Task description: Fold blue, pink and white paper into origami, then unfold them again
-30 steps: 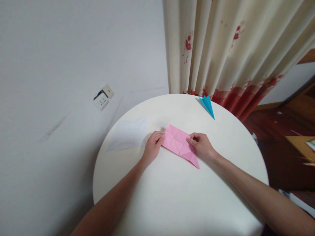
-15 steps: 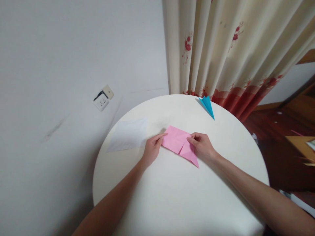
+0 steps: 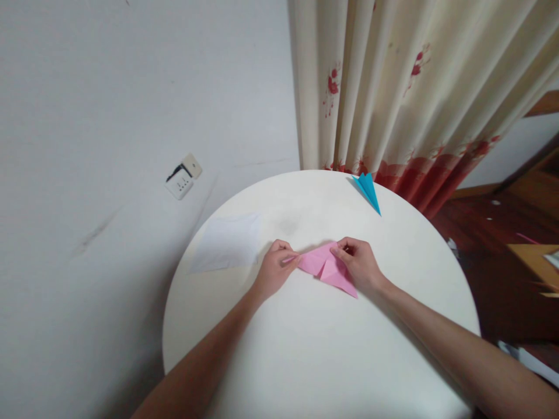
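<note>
On the round white table [image 3: 305, 349], the left hand [image 3: 273, 270] and right hand [image 3: 360, 265] each pinch an end of the folded pink paper sheet [image 3: 325, 267]. Left lies a white paper sheet [image 3: 227, 241]; farther off, a folded blue paper dart [image 3: 368, 189] before the flowered cream curtain [image 3: 393, 87].

The left hand [image 3: 275, 269] covers the left end of the pink paper [image 3: 325, 269], and the right hand [image 3: 360, 263] hides its right edge. Right of the round table [image 3: 305, 361], blurred things on the floor are cut by the frame edge
</note>
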`<state>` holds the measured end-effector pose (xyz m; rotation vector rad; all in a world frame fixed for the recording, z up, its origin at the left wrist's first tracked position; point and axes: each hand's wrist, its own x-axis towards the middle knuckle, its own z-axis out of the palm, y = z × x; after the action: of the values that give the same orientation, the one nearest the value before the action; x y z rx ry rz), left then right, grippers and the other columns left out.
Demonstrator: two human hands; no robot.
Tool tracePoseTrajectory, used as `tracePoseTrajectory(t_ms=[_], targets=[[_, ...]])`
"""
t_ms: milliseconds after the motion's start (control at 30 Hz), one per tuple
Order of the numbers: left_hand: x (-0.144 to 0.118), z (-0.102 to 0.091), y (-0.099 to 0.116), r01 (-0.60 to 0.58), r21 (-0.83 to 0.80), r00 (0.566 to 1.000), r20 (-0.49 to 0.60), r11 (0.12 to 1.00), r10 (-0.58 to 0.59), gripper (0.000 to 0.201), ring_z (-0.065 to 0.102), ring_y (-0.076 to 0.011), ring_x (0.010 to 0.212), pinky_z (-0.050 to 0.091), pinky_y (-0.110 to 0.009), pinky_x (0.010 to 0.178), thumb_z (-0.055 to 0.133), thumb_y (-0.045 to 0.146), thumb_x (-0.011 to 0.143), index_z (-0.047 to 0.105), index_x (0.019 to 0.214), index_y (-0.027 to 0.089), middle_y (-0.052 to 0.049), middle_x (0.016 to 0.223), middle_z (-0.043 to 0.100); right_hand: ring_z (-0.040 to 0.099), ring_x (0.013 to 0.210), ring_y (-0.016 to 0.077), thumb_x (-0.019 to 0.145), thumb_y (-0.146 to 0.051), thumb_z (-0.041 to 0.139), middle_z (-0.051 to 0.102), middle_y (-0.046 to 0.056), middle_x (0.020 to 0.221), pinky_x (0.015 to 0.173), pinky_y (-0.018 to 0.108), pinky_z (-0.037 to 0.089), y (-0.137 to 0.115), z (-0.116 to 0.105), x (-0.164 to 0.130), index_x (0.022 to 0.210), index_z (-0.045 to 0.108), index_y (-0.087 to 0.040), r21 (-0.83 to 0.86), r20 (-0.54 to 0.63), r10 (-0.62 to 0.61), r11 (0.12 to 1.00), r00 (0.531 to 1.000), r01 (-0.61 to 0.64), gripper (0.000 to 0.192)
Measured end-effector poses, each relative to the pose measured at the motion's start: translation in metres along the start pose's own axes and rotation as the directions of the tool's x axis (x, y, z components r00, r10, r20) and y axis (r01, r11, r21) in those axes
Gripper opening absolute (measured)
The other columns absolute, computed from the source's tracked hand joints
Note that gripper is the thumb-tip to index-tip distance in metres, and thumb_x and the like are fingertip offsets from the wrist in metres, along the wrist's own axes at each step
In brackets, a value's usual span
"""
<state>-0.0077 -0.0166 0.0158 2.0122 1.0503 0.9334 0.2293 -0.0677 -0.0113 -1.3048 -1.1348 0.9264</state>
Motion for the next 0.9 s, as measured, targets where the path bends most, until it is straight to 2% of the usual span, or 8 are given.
tracePoseTrajectory(t_ms=[67,133,267,433,533,633,767,900], targets=[[0.000,-0.005,0.002,0.023,-0.045,0.990,0.144,0.999,-0.016,0.016,0.064,-0.0178,0.089,0.049,-0.026,0.081,0.068,0.031,0.085,0.078,0.090,0.019,-0.007,0.094,0.069,0.044,0.055,0.0117,0.079,-0.045,0.075,0.054,-0.003,0.060,0.051,0.025,0.032,-0.005,0.001,-0.002,0.071,0.065,-0.017,-0.007,0.045,-0.021,1.000,0.999,0.021,0.031],[-0.001,-0.009,0.005,0.086,-0.084,0.958,0.280,0.993,-0.059,0.022,0.066,-0.0188,0.088,0.050,-0.026,0.079,0.065,0.030,0.087,0.077,0.101,0.018,-0.006,0.097,0.073,0.044,0.055,0.0119,0.079,-0.045,0.074,0.054,-0.003,0.059,0.052,0.025,0.032,-0.011,0.004,-0.006,0.069,0.063,-0.017,-0.024,0.095,-0.028,0.999,0.995,0.031,0.031],[-0.006,-0.012,0.014,0.125,-0.080,0.907,0.414,0.989,-0.081,0.025,0.066,-0.0206,0.086,0.049,-0.026,0.076,0.060,0.030,0.090,0.077,0.103,0.018,-0.004,0.094,0.075,0.045,0.057,0.0128,0.079,-0.046,0.072,0.057,-0.002,0.061,0.054,0.026,0.033,-0.022,0.012,-0.015,0.068,0.062,-0.019,-0.068,0.155,-0.014,0.997,0.988,0.025,0.031],[-0.012,-0.003,0.025,0.200,-0.161,0.893,0.436,0.967,-0.112,0.026,0.061,-0.0191,0.078,0.044,-0.025,0.069,0.059,0.034,0.090,0.076,0.093,0.015,-0.003,0.083,0.070,0.044,0.057,0.0131,0.077,-0.047,0.072,0.055,-0.002,0.061,0.055,0.026,0.035,-0.025,0.021,-0.023,0.070,0.063,-0.019,-0.071,0.177,-0.018,0.997,0.984,0.031,0.030],[-0.014,0.003,0.028,0.264,-0.177,0.879,0.449,0.948,-0.161,0.032,0.050,-0.0136,0.062,0.035,-0.023,0.057,0.059,0.040,0.089,0.069,0.077,0.012,0.001,0.066,0.056,0.046,0.059,0.0130,0.075,-0.046,0.075,0.056,-0.002,0.063,0.056,0.025,0.036,-0.025,0.023,-0.024,0.074,0.063,-0.019,-0.013,0.182,-0.021,1.000,0.983,0.024,0.029],[-0.015,0.006,0.029,0.292,-0.208,0.864,0.477,0.933,-0.165,0.040,0.039,-0.0104,0.057,0.025,-0.022,0.053,0.059,0.047,0.088,0.058,0.066,0.014,0.004,0.060,0.043,0.044,0.057,0.0119,0.076,-0.045,0.075,0.052,-0.004,0.063,0.055,0.025,0.035,-0.024,0.023,-0.024,0.084,0.066,-0.019,0.071,0.220,0.007,0.997,0.975,-0.023,0.029],[-0.015,0.006,0.031,0.292,-0.211,0.857,0.491,0.933,-0.157,0.045,0.033,-0.0096,0.057,0.021,-0.023,0.053,0.058,0.052,0.088,0.049,0.062,0.016,0.005,0.059,0.035,0.042,0.056,0.0111,0.080,-0.050,0.071,0.050,-0.004,0.060,0.053,0.025,0.032,-0.023,0.023,-0.023,0.070,0.062,-0.018,0.074,0.308,0.025,0.996,0.951,-0.050,0.035],[-0.015,0.008,0.031,0.236,-0.165,0.887,0.440,0.957,-0.143,0.050,0.028,-0.0095,0.057,0.017,-0.024,0.052,0.053,0.054,0.090,0.041,0.057,0.018,0.005,0.058,0.028,0.043,0.058,0.0116,0.080,-0.051,0.070,0.054,-0.002,0.062,0.054,0.025,0.033,-0.023,0.023,-0.024,0.065,0.061,-0.018,0.037,0.282,-0.010,0.999,0.960,-0.001,0.038]])
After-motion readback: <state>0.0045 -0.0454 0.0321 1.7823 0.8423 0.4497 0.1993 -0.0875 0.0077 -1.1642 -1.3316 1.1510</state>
